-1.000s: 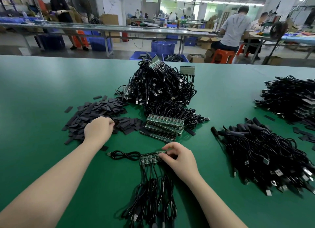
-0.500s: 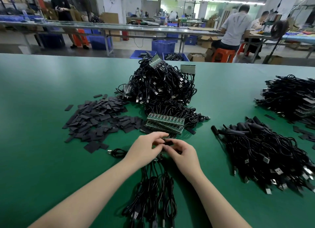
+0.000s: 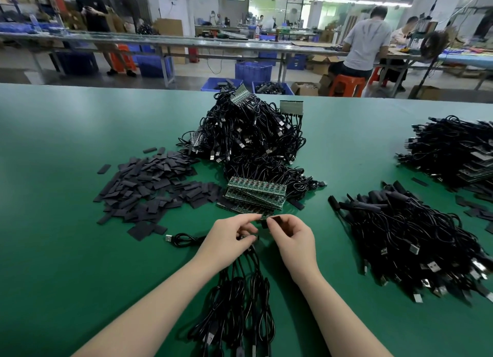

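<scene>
Just above the green counter (image 3: pixel 66 250), right hand (image 3: pixel 292 239) fingers pinch a small flat black sleeve (image 3: pixel 277 219), left hand (image 3: pixel 226 240) fingers clamp the black cable bundle (image 3: pixel 241 284) at its board end; sleeve looks light, floppy, so hold its edges

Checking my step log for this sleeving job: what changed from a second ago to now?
The left hand left the sleeve pile and moved right to meet the right hand, which lifted off the cable bundle. Together they now pinch one black sleeve in a fingertip grip. The pile, board stack and cable heaps stayed put.
</scene>
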The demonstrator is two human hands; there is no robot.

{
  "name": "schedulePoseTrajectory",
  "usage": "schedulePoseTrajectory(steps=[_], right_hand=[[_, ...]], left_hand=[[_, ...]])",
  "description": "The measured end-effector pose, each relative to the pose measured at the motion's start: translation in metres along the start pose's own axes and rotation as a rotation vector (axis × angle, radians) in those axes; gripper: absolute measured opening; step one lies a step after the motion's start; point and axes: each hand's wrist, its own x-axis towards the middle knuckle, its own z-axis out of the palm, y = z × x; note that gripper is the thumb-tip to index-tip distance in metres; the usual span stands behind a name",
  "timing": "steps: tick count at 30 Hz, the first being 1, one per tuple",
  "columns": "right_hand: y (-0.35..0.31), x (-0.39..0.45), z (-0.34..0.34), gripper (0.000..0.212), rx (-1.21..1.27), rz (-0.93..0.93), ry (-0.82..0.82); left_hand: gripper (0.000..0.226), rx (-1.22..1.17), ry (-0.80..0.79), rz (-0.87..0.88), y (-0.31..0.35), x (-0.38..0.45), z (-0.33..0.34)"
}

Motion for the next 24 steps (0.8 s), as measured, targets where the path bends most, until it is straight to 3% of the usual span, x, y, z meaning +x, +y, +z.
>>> schedulePoseTrajectory(steps=[4, 10, 15, 24], right_hand=[[-0.001, 0.0, 0.001, 0.02, -0.037, -0.016, -0.03], [-0.001, 0.0, 0.001, 0.017, -0.078, -0.039, -0.038], [-0.002, -0.002, -0.001, 0.016, -0.052, -0.031, -0.058], [-0.006, -0.005, -0.007, 0.014, 0.097, 0.015, -0.156]], left_hand=[[0.038, -0.002, 0.131, 0.068, 0.002, -0.003, 0.007], [0.043, -0.067, 0.235, 0.135, -0.002, -0.008, 0.009], [0.031, -0.046, 0.21, 0.117, -0.001, -0.011, 0.012], [0.032, -0.055, 0.191, 0.076, 0.002, -0.011, 0.007]])
